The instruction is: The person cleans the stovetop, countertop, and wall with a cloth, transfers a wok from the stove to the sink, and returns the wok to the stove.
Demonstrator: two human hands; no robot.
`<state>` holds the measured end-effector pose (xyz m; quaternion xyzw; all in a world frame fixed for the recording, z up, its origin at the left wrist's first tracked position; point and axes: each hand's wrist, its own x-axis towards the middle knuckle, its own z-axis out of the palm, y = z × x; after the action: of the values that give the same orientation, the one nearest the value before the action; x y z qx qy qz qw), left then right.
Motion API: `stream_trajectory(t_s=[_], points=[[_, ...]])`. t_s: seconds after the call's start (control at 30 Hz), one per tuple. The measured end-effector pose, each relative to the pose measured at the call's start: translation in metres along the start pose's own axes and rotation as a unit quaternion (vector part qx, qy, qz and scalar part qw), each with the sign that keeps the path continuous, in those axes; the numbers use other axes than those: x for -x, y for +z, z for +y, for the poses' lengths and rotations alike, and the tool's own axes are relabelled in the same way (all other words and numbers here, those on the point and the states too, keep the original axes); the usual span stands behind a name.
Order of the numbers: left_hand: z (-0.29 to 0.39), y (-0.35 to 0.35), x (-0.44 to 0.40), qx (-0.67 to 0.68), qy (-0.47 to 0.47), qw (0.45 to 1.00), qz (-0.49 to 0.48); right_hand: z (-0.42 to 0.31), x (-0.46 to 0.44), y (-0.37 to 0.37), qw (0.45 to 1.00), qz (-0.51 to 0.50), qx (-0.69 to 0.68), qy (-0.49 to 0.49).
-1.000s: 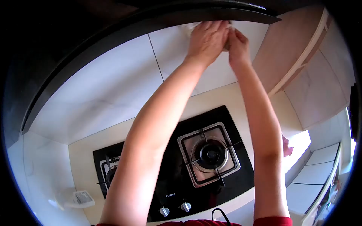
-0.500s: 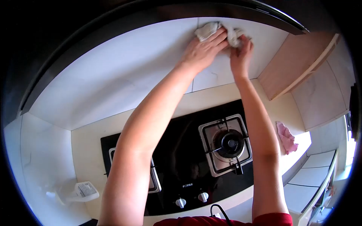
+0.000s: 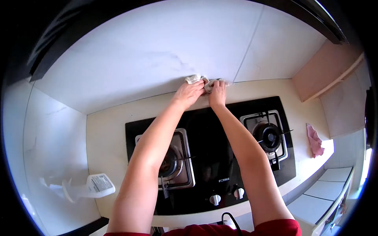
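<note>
A crumpled pale cloth [image 3: 208, 84] lies bunched against the bottom of the white tiled wall [image 3: 149, 47], where it meets the counter. My left hand [image 3: 189, 93] presses on the cloth's left part, its fingers closed over it. Close beside it, my right hand [image 3: 217, 94] grips the right part of the same cloth. Both arms reach over a black gas hob [image 3: 212, 137], behind whose back edge the hands are. Some of the cloth is hidden under the fingers.
The right burner [image 3: 271, 136] and the left burner [image 3: 169, 163] have metal pan supports. A white spray bottle [image 3: 96, 185] is at the left. A pink cloth [image 3: 315, 141] lies on the counter at the right. A dark hood edge [image 3: 315, 17] overhangs above.
Both hands have moved down the wall with the pale cloth, from high under the hood to the counter joint. The camera view has shifted too, showing more of the left burner.
</note>
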<state>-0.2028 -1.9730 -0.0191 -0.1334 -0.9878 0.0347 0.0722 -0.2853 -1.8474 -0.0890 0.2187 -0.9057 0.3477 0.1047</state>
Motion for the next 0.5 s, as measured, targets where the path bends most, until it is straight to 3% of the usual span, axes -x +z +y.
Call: stream_trajectory(t_s=[0.03,0.1,0.23,0.33,0.5], points=[[-0.001,0.005,0.011,0.062,-0.049,0.996,-0.051,-0.004,0.006,0.007,0.994,-0.001,0.098,-0.050],[-0.014,0.031,0.026,0.106,-0.057,0.993,-0.003,-0.009,0.011,0.010,0.991,-0.029,0.121,-0.043],[-0.046,0.030,0.083,0.115,-0.174,0.975,-0.077,-0.053,0.025,0.024,0.979,-0.147,0.086,-0.113],[-0.083,0.025,0.147,0.144,-0.228,0.961,-0.061,-0.111,0.033,0.050,0.943,-0.273,0.042,-0.186],[-0.127,0.036,0.241,0.128,-0.370,0.919,-0.037,-0.202,0.055,0.102,0.889,-0.372,0.005,-0.267]])
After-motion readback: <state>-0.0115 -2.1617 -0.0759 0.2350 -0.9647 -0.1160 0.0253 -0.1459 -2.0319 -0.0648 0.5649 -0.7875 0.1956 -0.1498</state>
